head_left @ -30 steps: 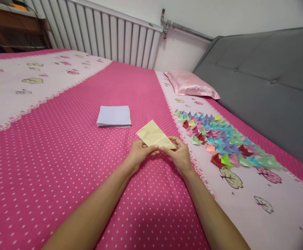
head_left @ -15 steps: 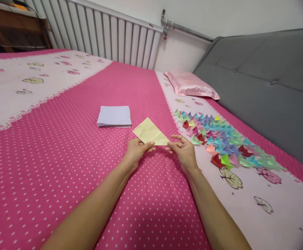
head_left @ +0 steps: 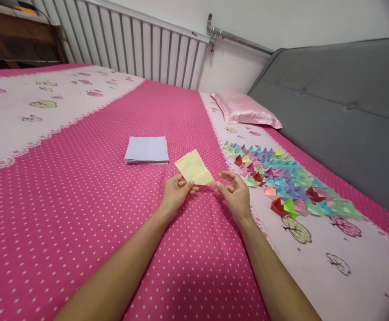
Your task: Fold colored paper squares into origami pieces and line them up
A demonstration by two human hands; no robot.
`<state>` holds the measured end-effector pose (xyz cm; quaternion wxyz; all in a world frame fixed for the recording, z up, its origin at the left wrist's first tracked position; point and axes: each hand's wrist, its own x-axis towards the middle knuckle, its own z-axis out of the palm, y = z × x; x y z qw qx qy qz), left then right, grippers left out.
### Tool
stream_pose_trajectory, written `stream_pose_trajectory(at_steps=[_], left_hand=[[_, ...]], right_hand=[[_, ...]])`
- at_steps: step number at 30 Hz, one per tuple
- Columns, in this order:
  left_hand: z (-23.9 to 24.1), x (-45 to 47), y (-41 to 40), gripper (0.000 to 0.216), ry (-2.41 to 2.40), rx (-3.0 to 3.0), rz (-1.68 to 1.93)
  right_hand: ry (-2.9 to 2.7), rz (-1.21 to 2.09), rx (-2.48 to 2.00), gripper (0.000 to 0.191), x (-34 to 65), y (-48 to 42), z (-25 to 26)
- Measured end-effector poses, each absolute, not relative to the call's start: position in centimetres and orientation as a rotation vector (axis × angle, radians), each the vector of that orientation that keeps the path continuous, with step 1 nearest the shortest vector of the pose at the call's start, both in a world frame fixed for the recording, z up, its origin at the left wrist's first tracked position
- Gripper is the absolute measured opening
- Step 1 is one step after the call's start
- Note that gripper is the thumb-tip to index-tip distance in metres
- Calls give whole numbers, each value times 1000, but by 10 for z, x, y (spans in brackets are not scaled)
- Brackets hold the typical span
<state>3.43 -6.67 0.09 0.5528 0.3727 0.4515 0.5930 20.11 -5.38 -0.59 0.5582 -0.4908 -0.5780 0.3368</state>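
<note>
- A folded, four-cornered piece of pale yellow paper (head_left: 194,166) is held over a pink, white-dotted fabric bedspread (head_left: 188,254), its lower left edge pinched between the thumb and fingers of the left hand (head_left: 173,193).
- The paper's lower right corner is met by the fingertips of the right hand (head_left: 237,194); whether it is gripped there or only touched cannot be told. Most of the sheet is left uncovered, angled up and away from both hands.
- One piece of yellow paper is seen in hand, and one neat stack of rectangular white paper sheets (head_left: 146,150) is laid beyond the left hand.
- Dozens of small, pointed, multicoloured folded-paper shapes (head_left: 283,180) are set out in rows to the right, packed too closely for an exact count.
- One pink satin pillow (head_left: 246,110) is placed beyond them, near one grey padded headboard (head_left: 335,89).
- Both forearms are stretched forward, wrists apart, thumbs uppermost; the right index finger is raised above its thumb.
</note>
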Motion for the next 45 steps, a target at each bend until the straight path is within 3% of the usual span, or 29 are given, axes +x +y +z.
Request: stream_pose_trajectory(at_steps=[5, 12, 16, 21, 23, 33, 45], left_hand=[[0, 33, -69, 21, 1175, 1118, 1503], [-4, 30, -76, 18, 1355, 1510, 1543], [-2, 30, -78, 20, 1323, 1535, 1573], [-1, 30, -79, 20, 1276, 1685, 1557], [0, 31, -80, 20, 1233, 1678, 1573], [9, 30, -72, 22, 876, 884, 1453], [5, 27, -71, 31, 882, 918, 1286]], right_hand=[[-1481, 597, -1102, 49, 192, -70, 10], [-1598, 727, -1012, 72, 177, -89, 18], [-1546, 796, -1017, 64, 179, -85, 12], [-1528, 742, -955, 26, 186, -74, 2], [-1550, 713, -951, 19, 188, -71, 1], [-1573, 723, -980, 16, 194, -68, 3], [-1789, 748, -979, 21, 199, -65, -1]])
